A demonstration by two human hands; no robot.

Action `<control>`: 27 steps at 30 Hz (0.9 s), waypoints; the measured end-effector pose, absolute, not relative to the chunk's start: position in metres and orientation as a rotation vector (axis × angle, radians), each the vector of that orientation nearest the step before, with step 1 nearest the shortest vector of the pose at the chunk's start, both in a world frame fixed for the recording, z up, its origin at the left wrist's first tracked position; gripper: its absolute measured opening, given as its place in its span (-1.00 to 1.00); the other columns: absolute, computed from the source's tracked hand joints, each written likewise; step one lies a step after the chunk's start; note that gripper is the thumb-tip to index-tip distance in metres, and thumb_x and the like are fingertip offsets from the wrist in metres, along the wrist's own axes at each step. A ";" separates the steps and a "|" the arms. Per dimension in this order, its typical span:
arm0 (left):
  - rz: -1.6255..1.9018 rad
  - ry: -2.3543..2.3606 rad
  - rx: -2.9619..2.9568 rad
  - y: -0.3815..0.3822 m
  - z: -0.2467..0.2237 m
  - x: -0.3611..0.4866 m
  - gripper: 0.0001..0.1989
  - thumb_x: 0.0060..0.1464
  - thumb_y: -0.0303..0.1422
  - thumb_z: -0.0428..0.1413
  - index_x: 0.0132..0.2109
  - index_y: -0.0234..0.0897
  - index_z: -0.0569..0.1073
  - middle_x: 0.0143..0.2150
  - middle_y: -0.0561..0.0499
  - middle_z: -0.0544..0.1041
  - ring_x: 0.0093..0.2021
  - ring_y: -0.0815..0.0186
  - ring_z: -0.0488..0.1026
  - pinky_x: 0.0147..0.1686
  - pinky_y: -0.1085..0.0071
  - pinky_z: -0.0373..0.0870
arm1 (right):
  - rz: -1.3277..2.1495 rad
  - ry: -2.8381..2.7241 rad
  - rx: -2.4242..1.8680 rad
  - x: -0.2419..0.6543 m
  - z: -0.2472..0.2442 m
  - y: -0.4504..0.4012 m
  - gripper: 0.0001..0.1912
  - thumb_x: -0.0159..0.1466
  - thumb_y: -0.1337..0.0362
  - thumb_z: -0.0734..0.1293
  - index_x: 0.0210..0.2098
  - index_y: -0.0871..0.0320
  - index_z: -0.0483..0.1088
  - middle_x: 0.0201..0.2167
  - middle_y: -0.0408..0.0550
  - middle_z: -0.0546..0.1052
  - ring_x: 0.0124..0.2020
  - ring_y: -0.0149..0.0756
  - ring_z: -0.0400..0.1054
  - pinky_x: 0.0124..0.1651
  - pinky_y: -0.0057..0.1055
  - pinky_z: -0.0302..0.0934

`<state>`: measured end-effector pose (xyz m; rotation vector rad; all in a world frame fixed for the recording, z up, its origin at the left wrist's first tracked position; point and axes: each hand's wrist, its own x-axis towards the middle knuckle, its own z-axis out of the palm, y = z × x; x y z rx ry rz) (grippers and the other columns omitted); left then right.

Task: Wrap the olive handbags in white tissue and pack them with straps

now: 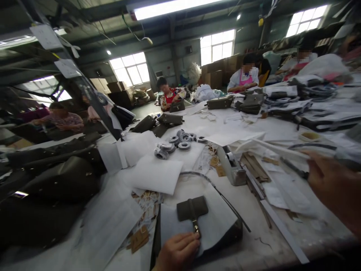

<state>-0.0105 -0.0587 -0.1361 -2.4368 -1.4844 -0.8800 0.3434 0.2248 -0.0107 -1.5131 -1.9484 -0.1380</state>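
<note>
At the bottom centre lies a dark olive handbag (231,234) with a white sheet (220,216) over it. On the sheet rests a dark olive flap piece (192,209) whose narrow tab ends in a gold-coloured metal clasp (196,227). My left hand (179,251) has its fingers closed at the lower end of that clasp. Off to the right, my right hand (332,184) is blurred, with its fingertips closed on a long white strip (282,148). A dark, rod-like piece (295,167) runs up to the same fingers; whether they grip it is unclear.
A tape dispenser (232,167) stands beyond the bag, near several tape-like rolls (183,146). Brown paper tags (139,238) with strings lie left of the bag. Dark bags (59,188) are heaped at far left. Other people (244,79) work across the table.
</note>
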 end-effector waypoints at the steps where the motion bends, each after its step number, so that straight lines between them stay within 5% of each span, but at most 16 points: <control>1: -0.883 -1.513 -2.438 -0.060 -0.135 -0.010 -0.81 0.26 -0.46 0.05 -0.04 -0.32 0.52 -0.07 -0.08 0.65 -0.06 0.34 0.60 0.02 0.50 0.51 | -0.180 -1.860 -1.463 0.334 0.003 0.205 -0.44 0.44 -0.02 -0.08 0.34 -0.09 0.15 0.19 0.23 0.41 0.17 0.25 0.29 0.08 0.20 0.20; 6: -0.892 -1.582 -2.435 -0.064 -0.130 -0.009 -0.80 0.28 -0.44 0.04 -0.02 -0.30 0.50 -0.03 -0.06 0.64 -0.06 0.32 0.60 -0.01 0.44 0.55 | 0.504 -1.890 -1.253 0.268 0.010 0.151 -0.41 0.32 -0.16 0.20 0.24 -0.06 0.31 -0.09 0.10 0.58 -0.24 0.02 0.52 -0.19 -0.02 0.47; 10: -0.901 -1.615 -2.444 -0.067 -0.130 -0.009 -0.81 0.27 -0.44 0.06 -0.01 -0.28 0.49 -0.02 -0.03 0.64 -0.04 0.32 0.59 0.00 0.41 0.55 | 0.777 -2.389 -0.801 0.216 -0.046 0.143 -0.65 0.38 0.19 0.19 0.03 0.08 0.50 0.03 0.08 0.55 0.00 -0.06 0.48 0.03 -0.17 0.43; 14: -0.886 -1.639 -2.451 -0.068 -0.132 -0.010 -0.82 0.27 -0.43 0.07 -0.02 -0.28 0.49 -0.02 -0.02 0.64 -0.02 0.34 0.58 0.02 0.44 0.53 | 0.223 -2.699 -0.655 0.186 -0.078 0.133 -0.61 0.22 0.54 0.19 -0.09 0.17 0.53 0.32 0.22 0.27 0.33 0.22 0.12 0.27 0.26 0.07; 16: -0.872 -1.646 -2.459 -0.068 -0.132 -0.011 -0.83 0.28 -0.42 0.06 -0.03 -0.27 0.50 -0.02 -0.01 0.64 0.00 0.33 0.57 0.01 0.44 0.53 | 0.064 -2.769 -0.529 0.176 -0.078 0.130 -0.61 0.20 0.60 0.20 -0.12 0.19 0.52 0.40 0.19 0.12 0.43 0.22 -0.13 0.35 0.30 -0.16; 19: -0.852 -1.657 -2.475 -0.069 -0.131 -0.012 -0.82 0.28 -0.42 0.05 -0.03 -0.26 0.50 0.01 -0.01 0.62 0.02 0.33 0.56 0.02 0.43 0.52 | 0.176 -2.979 -0.195 0.161 -0.074 0.132 -0.63 0.30 0.43 0.28 0.09 0.14 0.43 0.37 0.17 0.19 0.40 0.07 0.00 0.38 0.14 -0.11; 22: -0.836 -1.673 -2.492 -0.069 -0.130 -0.013 -0.81 0.28 -0.42 0.05 -0.02 -0.26 0.49 0.04 -0.01 0.61 0.02 0.36 0.55 0.06 0.44 0.49 | 0.368 -3.176 0.017 0.148 -0.073 0.139 -0.42 0.33 0.20 0.35 0.32 0.01 0.23 0.33 0.19 0.25 0.29 0.07 0.20 0.29 0.08 0.09; 27: -0.827 -1.707 -2.479 -0.072 -0.135 -0.013 -0.78 0.29 -0.41 0.04 0.03 -0.22 0.49 0.06 0.02 0.60 0.04 0.39 0.54 0.07 0.49 0.46 | 0.397 -3.148 0.038 0.144 -0.061 0.139 -0.49 0.39 0.13 0.27 0.32 -0.21 0.21 0.32 0.12 0.28 0.23 0.07 0.25 0.19 0.07 0.16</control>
